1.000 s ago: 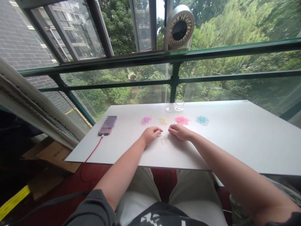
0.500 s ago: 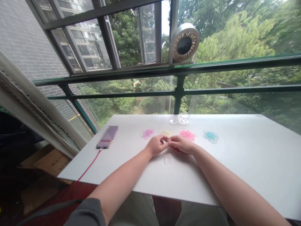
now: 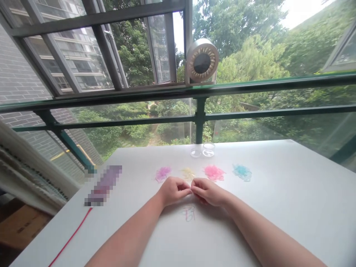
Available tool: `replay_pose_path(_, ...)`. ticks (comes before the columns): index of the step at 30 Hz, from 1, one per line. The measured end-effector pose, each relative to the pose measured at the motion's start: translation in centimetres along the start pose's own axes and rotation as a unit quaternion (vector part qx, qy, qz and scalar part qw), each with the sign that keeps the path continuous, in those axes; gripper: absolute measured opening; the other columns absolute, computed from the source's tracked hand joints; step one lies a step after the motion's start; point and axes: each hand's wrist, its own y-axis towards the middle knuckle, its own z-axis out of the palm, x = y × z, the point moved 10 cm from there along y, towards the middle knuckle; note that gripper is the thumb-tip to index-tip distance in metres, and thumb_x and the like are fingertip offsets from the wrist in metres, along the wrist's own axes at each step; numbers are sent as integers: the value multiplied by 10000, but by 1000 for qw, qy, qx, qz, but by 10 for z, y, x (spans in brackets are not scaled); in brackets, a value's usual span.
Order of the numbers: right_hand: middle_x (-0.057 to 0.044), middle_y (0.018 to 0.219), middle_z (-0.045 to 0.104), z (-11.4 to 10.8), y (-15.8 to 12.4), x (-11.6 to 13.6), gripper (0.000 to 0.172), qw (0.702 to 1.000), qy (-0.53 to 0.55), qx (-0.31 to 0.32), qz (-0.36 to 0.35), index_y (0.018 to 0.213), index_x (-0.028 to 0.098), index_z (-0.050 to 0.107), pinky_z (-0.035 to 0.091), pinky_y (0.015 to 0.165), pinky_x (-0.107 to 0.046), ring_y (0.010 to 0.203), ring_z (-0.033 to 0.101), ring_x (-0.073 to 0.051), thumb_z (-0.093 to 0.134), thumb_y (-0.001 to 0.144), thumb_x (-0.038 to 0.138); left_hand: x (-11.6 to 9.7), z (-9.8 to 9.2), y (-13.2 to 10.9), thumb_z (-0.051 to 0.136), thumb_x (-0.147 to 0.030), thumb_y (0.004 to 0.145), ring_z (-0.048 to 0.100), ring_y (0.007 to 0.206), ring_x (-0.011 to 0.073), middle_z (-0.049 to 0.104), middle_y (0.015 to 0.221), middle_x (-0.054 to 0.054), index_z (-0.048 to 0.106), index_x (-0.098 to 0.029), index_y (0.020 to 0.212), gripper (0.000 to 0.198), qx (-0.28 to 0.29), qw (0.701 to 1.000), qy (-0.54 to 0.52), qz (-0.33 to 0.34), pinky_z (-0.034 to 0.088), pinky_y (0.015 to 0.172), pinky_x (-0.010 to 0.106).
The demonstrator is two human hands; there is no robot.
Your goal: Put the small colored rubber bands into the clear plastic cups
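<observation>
Closely paired, the person's left hand (image 3: 174, 190) and right hand (image 3: 209, 191) meet fingertip to fingertip over the middle of the white table (image 3: 278, 207). Both are closed, with fingers curled under and the thumb and forefinger tips pinched against those of the other hand. Whatever sits in that pinch is too small for me to make out, though a trace of red shows under the right hand's fingers. Both bare forearms run back toward the near edge of the table.

Just on the person's side of the hands, a short strip of bands (image 3: 189, 214) lies flat on the tabletop, pink and pale, and neither hand touches it.

Beyond the hands, four loose little heaps of bands sit in a row, each apart from the next: a purple heap (image 3: 162, 173), a yellow heap (image 3: 188, 173), a pink heap (image 3: 214, 172) and a blue heap (image 3: 242, 172). The yellow one lies nearest the joined fingertips, just past them. Farther back, near the table's far edge, two small clear dishes (image 3: 202, 151) stand side by side.

Well off to the left lies a phone (image 3: 104, 185), blurred out, with a red cable (image 3: 71, 237) trailing from its near end toward the near left corner. Behind the table runs a green railing (image 3: 250, 83) with glass panes, and a round fan (image 3: 202, 61) is perched on its top rail, with trees beyond.
</observation>
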Motion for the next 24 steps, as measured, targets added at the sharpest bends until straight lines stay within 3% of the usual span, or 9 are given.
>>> replay_pose_path(11, 47, 583, 493, 2, -6, 7, 226, 999, 25, 5, -45, 793, 181, 473, 396, 406, -193, 444, 510, -87, 536, 812, 398, 4, 3, -1, 608, -312, 745, 505, 561, 91, 635, 626, 29, 672, -128, 700, 200, 12, 999, -43, -28, 394, 543, 200)
replay_pose_path(19, 43, 566, 480, -7, -9, 18, 91, 993, -63, -61, -74, 750, 184, 479, 364, 476, -200, 504, 474, -89, 503, 813, 246, -2, -4, 0, 597, -307, 752, 545, 645, 119, 660, 690, 38, 672, -152, 718, 176, -20, 999, -31, -7, 415, 630, 235)
replay_pose_path(24, 47, 553, 458, -7, -10, 24, 70, 992, -73, -59, -83, 735, 188, 462, 341, 497, -207, 514, 442, -90, 479, 801, 205, -5, -7, 0, 582, -305, 759, 551, 670, 124, 658, 711, 30, 652, -163, 729, 161, -39, 999, -26, -5, 406, 646, 245)
